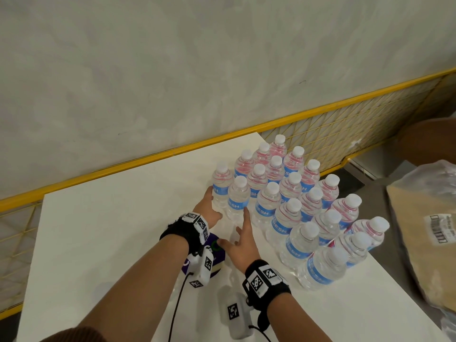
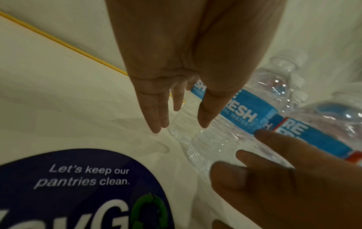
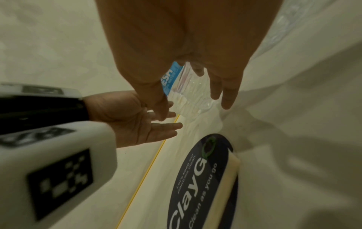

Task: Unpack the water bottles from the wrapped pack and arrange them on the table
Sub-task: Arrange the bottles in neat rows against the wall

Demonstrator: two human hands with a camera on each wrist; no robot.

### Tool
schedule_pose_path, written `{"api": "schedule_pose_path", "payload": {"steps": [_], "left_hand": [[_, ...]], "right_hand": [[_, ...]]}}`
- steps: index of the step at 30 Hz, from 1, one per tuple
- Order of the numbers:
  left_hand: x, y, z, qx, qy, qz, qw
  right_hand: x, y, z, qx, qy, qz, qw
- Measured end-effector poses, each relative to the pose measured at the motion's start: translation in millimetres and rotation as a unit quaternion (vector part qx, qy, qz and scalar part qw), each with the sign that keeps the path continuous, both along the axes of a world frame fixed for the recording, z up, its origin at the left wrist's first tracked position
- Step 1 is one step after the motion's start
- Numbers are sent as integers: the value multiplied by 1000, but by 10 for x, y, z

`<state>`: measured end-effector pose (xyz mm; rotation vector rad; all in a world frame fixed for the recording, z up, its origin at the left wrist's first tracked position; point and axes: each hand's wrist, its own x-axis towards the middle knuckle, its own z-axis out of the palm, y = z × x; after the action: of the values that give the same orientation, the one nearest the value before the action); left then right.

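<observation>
On the white table (image 1: 111, 230), nineteen clear plastic water bottles (image 1: 291, 201) with white caps and blue labels stand upright in tight diagonal rows. Both hands lie spread, holding nothing: the left hand (image 1: 208, 211) touches the row's nearest-left bottles, the right hand (image 1: 243, 240) just before them. One round navy sticker (image 1: 217, 257) lies near the wrists.

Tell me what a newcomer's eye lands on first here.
First, the block of clear plastic water bottles with white caps and blue labels, standing upright in rows on the right half of the white table. Next, the left hand and right hand, both open with straight fingers, at the block's near-left corner. A dark blue round sticker lies under the left wrist.
</observation>
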<state>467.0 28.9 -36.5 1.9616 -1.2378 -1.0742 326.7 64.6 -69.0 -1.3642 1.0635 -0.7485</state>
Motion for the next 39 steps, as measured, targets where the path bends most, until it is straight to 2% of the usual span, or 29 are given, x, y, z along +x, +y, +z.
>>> {"api": "schedule_pose_path", "payload": {"steps": [3,6,14,17,20,23,32,36,39], "left_hand": [[12,-18,97,-83,-24,-8,996],[152,-75,143,-117,-75,2,990],[245,-140,241,-118,-89,-29,989],[257,-136,278,-145,-129,-55,979],[223,-164,292,-141,-153,-93,974],[164,-180,334,-127,-130,-96,979],[138,-208,430,-108,-86,-99,985],[123,-202,433,-124,-149,-85,977],[22,-180,482,-167,-202,-127,957]], "right_hand": [[-15,-32,-14,0,6,-18,1000],[-38,-31,-9,38,21,-31,999],[-56,-66,-43,-10,89,2,996],[-57,-46,-14,-16,84,-3,996],[-48,-10,51,-29,106,29,994],[-27,-22,143,-64,152,66,984],[13,-139,221,-52,197,87,975],[-10,-100,231,-28,192,87,977],[4,-65,229,-40,172,31,984]]}}
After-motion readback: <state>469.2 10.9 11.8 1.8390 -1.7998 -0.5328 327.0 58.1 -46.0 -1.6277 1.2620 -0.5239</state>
